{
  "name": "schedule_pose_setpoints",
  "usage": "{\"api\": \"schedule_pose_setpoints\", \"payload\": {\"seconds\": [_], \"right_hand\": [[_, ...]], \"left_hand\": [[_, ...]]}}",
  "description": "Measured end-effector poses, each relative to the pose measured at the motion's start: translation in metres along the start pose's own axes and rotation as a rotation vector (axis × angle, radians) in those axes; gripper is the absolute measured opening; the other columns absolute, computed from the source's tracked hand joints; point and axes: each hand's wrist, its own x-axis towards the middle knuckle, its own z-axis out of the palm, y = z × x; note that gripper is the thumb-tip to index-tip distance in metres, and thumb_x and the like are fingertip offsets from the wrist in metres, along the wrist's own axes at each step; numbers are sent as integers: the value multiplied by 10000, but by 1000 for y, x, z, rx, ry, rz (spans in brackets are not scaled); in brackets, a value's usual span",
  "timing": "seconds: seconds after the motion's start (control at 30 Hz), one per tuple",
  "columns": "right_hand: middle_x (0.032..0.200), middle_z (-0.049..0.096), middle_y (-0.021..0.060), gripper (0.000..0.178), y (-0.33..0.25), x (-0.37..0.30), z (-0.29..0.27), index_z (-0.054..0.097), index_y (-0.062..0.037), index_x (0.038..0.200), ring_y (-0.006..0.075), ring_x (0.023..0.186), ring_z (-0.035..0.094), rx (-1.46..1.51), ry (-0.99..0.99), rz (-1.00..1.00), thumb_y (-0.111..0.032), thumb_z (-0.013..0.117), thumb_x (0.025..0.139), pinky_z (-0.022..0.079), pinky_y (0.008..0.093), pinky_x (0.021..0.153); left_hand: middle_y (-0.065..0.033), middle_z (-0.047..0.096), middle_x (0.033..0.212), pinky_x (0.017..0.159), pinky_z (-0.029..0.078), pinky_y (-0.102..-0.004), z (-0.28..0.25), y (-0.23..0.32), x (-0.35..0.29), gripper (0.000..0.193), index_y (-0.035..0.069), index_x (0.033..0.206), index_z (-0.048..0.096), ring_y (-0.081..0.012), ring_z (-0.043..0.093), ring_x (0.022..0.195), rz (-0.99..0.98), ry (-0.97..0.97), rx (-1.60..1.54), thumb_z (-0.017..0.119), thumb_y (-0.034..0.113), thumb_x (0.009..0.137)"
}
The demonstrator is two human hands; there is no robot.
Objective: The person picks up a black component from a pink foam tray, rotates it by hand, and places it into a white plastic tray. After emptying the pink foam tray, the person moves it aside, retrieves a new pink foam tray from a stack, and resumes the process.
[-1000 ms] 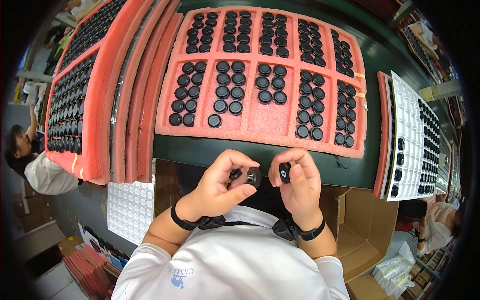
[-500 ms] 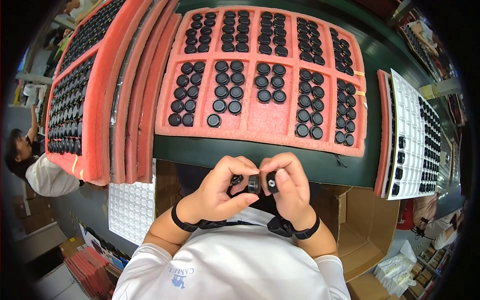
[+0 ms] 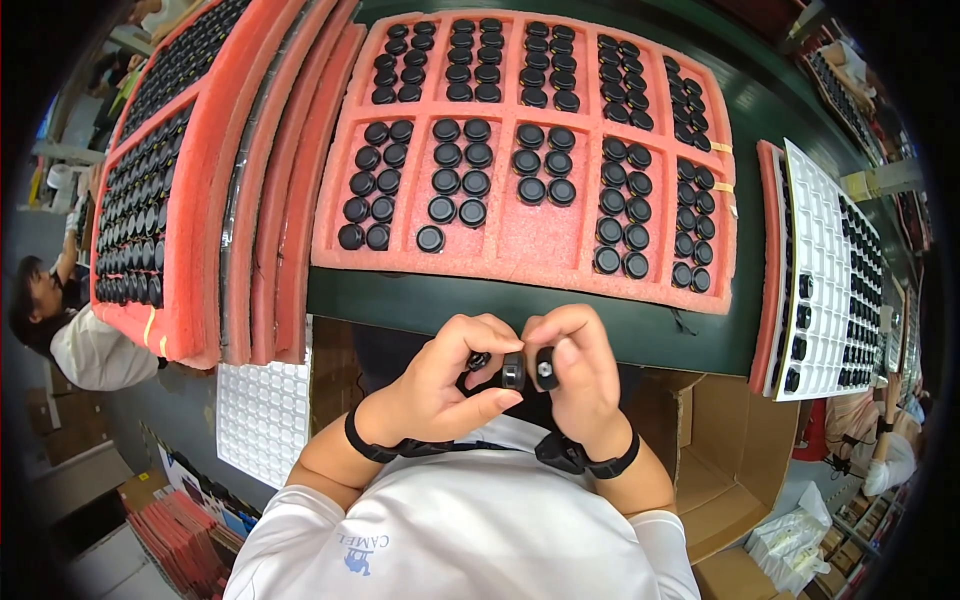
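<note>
My left hand [image 3: 445,378] and my right hand [image 3: 584,372] meet in front of my chest, just off the table's near edge. Between left thumb and fingers is a short dark cylindrical part [image 3: 513,371] with a glossy side. A second small black piece [image 3: 478,360] sits within that hand's curled fingers, partly hidden. My right thumb and fingers close on a black round cap [image 3: 546,368] with a pale spot in its middle, beside the cylinder. Beyond the hands lies a pink foam tray [image 3: 545,245], its compartments holding rows of black round capped parts [image 3: 430,238].
Upright pink foam trays [image 3: 262,250] filled with black parts stand at left. A white moulded tray [image 3: 822,260], partly filled, leans at right. An open cardboard box [image 3: 735,455] is below right, and a white tray [image 3: 262,420] below left. Co-workers appear at both sides.
My hands stay close together, and the held pieces have shifted very slightly right. A co-worker's arm at the far right has come further into view.
</note>
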Motion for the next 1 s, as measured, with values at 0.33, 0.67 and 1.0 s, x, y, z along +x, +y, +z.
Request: {"api": "schedule_pose_setpoints", "payload": {"seconds": [0.33,0.67,1.0], "right_hand": [[893,506,46,194,4,1,7,431,-20,1071,72,723,453,-94,43,-61,-175,407,957,389,220,648],[837,472,20,297,2,3,2,434,-22,1081,82,679,410,-204,-11,-51,-230,558,910,358,228,619],[841,497,55,316,6,-1,3,534,-14,1048,135,713,444,-559,45,-194,-130,687,797,393,254,653]], "left_hand": [[-103,507,964,559,342,-219,-1,2,2,403,32,1128,409,-75,360,595,-5,10,12,656,41,809],[-140,517,969,651,400,-250,-5,5,-2,376,28,1109,410,-154,497,813,-71,41,-26,646,100,825],[-116,529,975,683,411,-262,-8,6,-7,379,14,1098,437,-152,499,859,-134,67,-1,662,181,843]]}}
